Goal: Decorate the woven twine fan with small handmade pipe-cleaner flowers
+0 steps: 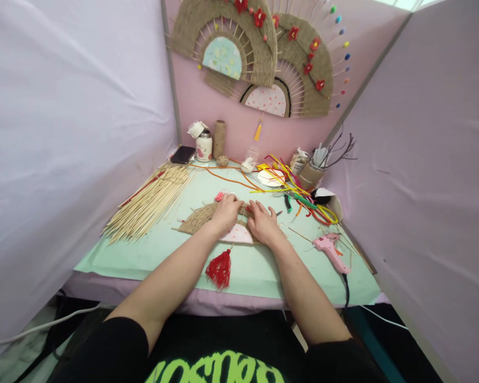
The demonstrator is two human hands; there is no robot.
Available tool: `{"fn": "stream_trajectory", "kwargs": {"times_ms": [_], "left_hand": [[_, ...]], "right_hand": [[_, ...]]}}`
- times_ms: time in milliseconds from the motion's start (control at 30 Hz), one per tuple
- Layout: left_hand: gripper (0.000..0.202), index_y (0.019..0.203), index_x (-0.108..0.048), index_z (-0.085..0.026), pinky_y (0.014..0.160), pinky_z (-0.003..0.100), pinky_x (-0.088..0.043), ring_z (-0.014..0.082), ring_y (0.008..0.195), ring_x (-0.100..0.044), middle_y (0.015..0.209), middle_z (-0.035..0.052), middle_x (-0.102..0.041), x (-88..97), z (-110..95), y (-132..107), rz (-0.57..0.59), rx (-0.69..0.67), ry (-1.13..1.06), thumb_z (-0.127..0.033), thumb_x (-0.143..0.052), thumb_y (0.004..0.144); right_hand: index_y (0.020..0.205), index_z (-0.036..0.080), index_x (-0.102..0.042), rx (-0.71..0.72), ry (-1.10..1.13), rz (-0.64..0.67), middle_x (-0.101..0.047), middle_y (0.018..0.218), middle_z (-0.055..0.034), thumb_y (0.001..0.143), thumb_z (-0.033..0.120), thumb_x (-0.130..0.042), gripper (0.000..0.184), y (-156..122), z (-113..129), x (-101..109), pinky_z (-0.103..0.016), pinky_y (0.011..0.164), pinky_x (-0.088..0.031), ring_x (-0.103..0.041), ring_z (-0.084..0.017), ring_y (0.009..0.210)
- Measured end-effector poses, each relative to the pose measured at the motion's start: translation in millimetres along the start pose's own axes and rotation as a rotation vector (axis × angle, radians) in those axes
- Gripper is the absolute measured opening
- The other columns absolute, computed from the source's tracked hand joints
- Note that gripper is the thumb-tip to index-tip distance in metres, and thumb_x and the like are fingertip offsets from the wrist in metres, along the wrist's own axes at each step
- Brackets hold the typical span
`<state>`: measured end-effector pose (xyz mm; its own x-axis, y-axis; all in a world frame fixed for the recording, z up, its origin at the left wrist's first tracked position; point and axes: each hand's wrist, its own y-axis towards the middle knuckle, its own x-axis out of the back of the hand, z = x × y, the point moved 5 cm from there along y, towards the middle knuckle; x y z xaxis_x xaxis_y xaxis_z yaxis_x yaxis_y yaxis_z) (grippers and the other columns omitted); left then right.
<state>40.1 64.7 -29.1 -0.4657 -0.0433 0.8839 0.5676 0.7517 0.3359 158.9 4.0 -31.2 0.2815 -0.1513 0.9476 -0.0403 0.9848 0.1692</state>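
Note:
A half-round woven twine fan piece (201, 218) lies on the mint green table mat (151, 250), with a red tassel (220, 269) hanging toward the front edge. My left hand (226, 209) rests on the fan's top edge with fingers curled, pressing or pinching the weave near a small pink bit (219, 196). My right hand (263, 222) lies beside it on the fan, fingers bent and pressed down. What the fingertips hold is hidden.
A pile of thin wooden sticks (149, 205) lies at the left. A pink glue gun (330, 250) sits at the right front. Coloured pipe cleaners (299, 194), a cup of tools (313, 171), a jar (204, 146), a twine spool (219, 138) and a phone (182, 154) line the back. Finished fans (259, 53) hang on the wall.

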Motion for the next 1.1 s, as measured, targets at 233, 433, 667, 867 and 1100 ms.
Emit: {"fn": "stream_trajectory", "kwargs": {"times_ms": [233, 433, 667, 867, 1100], "left_hand": [[0.04, 0.123, -0.063, -0.016, 0.093, 0.036, -0.04, 0.0232, 0.109, -0.045, 0.111, 0.0122, -0.057, -1.2, 1, 0, 0.015, 0.006, -0.015, -0.016, -0.037, 0.092], [0.04, 0.123, -0.063, -0.015, 0.094, 0.037, -0.04, 0.0231, 0.108, -0.045, 0.111, 0.0127, -0.057, -1.3, 1, 0, 0.008, -0.008, -0.012, -0.017, -0.036, 0.093], [0.04, 0.123, -0.063, -0.015, 0.096, 0.037, -0.04, 0.0233, 0.11, -0.046, 0.111, 0.0125, -0.058, 2.1, 3, 2, -0.021, 0.017, -0.028, -0.016, -0.037, 0.092], [0.041, 0.124, -0.062, -0.017, 0.095, 0.039, -0.041, 0.0257, 0.11, -0.05, 0.114, 0.0129, -0.061, 24.2, 30, 6, -0.15, 0.24, -0.005, -0.016, -0.042, 0.088], [0.048, 0.127, -0.056, -0.017, 0.091, 0.046, -0.043, 0.0337, 0.113, -0.053, 0.117, 0.0158, -0.064, 31.7, 59, 6, -0.126, 0.477, 0.064, -0.038, -0.053, 0.084]], "right_hand": [[0.144, 0.013, -0.033, 0.015, 0.021, -0.033, -0.046, 0.146, -0.0134, 0.087, 0.019, -0.038, 0.058, -3, 1, 5, -0.051, 0.116, -0.013, -0.027, -0.021, 0.143], [0.143, 0.012, -0.035, 0.048, 0.001, -0.052, -0.049, 0.144, -0.0134, 0.086, 0.018, -0.038, 0.057, -5, 3, 5, -0.05, 0.116, -0.013, -0.03, -0.02, 0.142], [0.142, 0.013, -0.035, 0.013, 0.059, -0.116, -0.051, 0.143, -0.0114, 0.086, 0.018, -0.037, 0.057, -5, -1, 12, -0.05, 0.116, -0.014, -0.03, -0.02, 0.142], [0.137, 0.014, -0.042, -0.047, 0.097, -0.14, -0.056, 0.137, -0.0128, 0.086, 0.02, -0.039, 0.052, -5, -5, 14, -0.049, 0.115, -0.015, -0.038, -0.022, 0.137], [0.13, 0.016, -0.049, -0.03, 0.176, -0.228, -0.062, 0.128, -0.0114, 0.086, 0.02, -0.04, 0.044, -4, -1, 19, -0.049, 0.113, -0.017, -0.048, -0.022, 0.128]]}}
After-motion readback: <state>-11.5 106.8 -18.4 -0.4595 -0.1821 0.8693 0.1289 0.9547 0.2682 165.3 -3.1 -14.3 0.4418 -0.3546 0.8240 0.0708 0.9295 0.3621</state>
